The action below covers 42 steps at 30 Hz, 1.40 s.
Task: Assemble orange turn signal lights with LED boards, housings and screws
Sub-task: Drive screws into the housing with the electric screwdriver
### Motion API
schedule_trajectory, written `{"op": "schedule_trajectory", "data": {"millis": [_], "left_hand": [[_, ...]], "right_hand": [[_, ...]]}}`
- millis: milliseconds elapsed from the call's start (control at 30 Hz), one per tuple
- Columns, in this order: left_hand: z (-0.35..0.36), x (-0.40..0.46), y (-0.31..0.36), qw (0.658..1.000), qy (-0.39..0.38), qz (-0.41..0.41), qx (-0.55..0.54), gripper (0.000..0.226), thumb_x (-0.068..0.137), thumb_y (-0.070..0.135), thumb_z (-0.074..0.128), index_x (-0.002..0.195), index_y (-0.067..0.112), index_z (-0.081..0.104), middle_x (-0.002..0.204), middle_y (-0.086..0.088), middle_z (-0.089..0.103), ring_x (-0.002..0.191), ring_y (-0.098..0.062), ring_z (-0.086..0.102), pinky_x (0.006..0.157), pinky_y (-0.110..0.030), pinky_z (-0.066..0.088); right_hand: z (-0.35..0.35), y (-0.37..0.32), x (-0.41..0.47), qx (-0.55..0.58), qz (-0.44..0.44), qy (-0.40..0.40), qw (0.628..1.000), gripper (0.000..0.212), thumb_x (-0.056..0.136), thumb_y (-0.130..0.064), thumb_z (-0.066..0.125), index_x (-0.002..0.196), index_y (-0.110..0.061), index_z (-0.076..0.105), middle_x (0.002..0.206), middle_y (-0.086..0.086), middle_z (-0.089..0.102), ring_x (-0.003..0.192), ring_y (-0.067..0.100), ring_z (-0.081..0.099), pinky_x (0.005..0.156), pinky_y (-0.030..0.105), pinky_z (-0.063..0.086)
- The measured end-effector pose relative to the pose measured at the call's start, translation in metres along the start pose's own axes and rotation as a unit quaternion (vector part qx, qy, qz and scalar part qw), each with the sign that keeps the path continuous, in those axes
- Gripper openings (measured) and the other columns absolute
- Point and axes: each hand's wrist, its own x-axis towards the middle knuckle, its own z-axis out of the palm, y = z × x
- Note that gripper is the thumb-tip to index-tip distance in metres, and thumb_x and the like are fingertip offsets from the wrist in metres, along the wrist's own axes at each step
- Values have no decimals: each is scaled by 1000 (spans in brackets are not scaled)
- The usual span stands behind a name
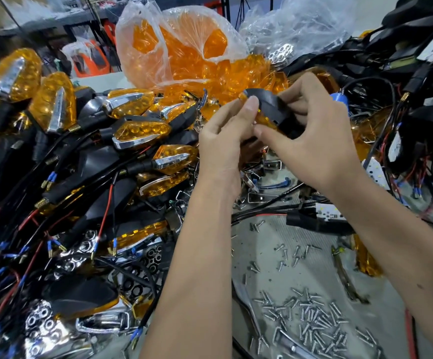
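Note:
Both hands hold one turn signal light (pixel 271 106) above the bench: a black housing with an orange lens along its lower edge. My left hand (pixel 225 133) pinches its left end between thumb and fingers. My right hand (pixel 311 130) grips the black housing from the right, with the thumb under the lens. Loose silver screws (pixel 311 317) lie scattered on the grey mat below. White LED boards (pixel 329 213) on black wires lie to the right.
Finished orange lights with chrome trim and wires (pixel 137 130) pile up on the left. A clear bag of orange lenses (pixel 184 47) stands at the back. Black housings with cables (pixel 422 81) heap on the right. Chrome reflectors (pixel 80 250) lie at lower left.

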Motion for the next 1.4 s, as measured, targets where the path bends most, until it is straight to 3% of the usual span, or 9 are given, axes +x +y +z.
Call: {"op": "schedule_trajectory", "data": {"millis": [67, 200, 333, 500, 700, 967, 1100, 1267, 1400], "left_hand": [[-4, 1, 1, 1000, -8, -5, -10, 47, 93, 24, 78, 132, 1, 65, 103, -6, 71, 80, -14, 69, 78, -38, 60], [-9, 1, 3, 1000, -15, 6, -19, 17, 96, 16, 72, 106, 3, 70, 69, 5, 67, 62, -8, 65, 62, -29, 57], [-11, 1, 6, 1000, -13, 12, -14, 30, 96, 14, 71, 118, -5, 65, 81, -5, 67, 66, -12, 66, 65, -31, 57], [-11, 1, 7, 999, -25, 39, 3, 7, 95, 12, 72, 90, 7, 71, 84, -11, 70, 75, -23, 65, 74, -38, 59], [-15, 2, 7, 997, -40, 64, 5, 8, 96, 9, 70, 100, 3, 73, 92, -13, 72, 84, -27, 68, 83, -48, 60], [-16, 3, 3, 997, -57, 35, -25, 10, 99, 12, 66, 103, 5, 71, 69, 5, 69, 64, -7, 66, 63, -23, 57], [-19, 3, 2, 996, -60, 63, -20, 7, 93, 12, 73, 98, 8, 74, 88, -5, 73, 80, -19, 70, 69, -34, 61], [-17, 1, 2, 994, -54, 90, 9, 6, 90, 8, 76, 96, 7, 77, 90, -4, 75, 86, -22, 71, 80, -47, 64], [-17, 1, 2, 993, -48, 99, 37, 7, 91, 7, 77, 97, 5, 76, 92, -9, 74, 89, -26, 70, 84, -54, 63]], "right_hand": [[-1, 2, 0, 14, 1, -10, 1000, 46, 81, -30, 85, 106, -12, 51, 89, -10, 68, 83, 10, 69, 77, 32, 57], [0, 6, 0, 62, 9, -52, 997, 42, 86, -27, 83, 110, -7, 54, 96, -5, 71, 90, 13, 72, 83, 38, 59], [0, 11, 0, 87, 19, -64, 994, 36, 88, -25, 82, 109, -9, 58, 95, -6, 75, 90, 11, 72, 85, 36, 60], [-4, 17, 2, 188, 73, -90, 975, 37, 89, -20, 82, 114, -7, 58, 98, 3, 79, 84, 30, 75, 71, 44, 65], [-2, 18, 7, 251, 106, -118, 955, 28, 92, -31, 76, 117, -18, 73, 104, 7, 79, 96, 26, 77, 83, 44, 65], [-1, 20, 8, 253, 78, -106, 958, 28, 91, -29, 72, 117, -18, 76, 105, 14, 55, 102, 39, 63, 103, 56, 52], [-4, 18, 7, 273, 88, -121, 950, 34, 85, -32, 79, 116, -18, 76, 102, 10, 78, 94, 31, 74, 91, 47, 61], [-7, 20, 7, 290, 98, -148, 941, 31, 84, -26, 77, 112, -14, 76, 105, 26, 72, 90, 30, 74, 75, 43, 65], [-8, 22, 7, 206, 67, -154, 964, 18, 94, -29, 74, 110, -22, 78, 96, 17, 67, 66, 19, 55, 56, 29, 51]]}}
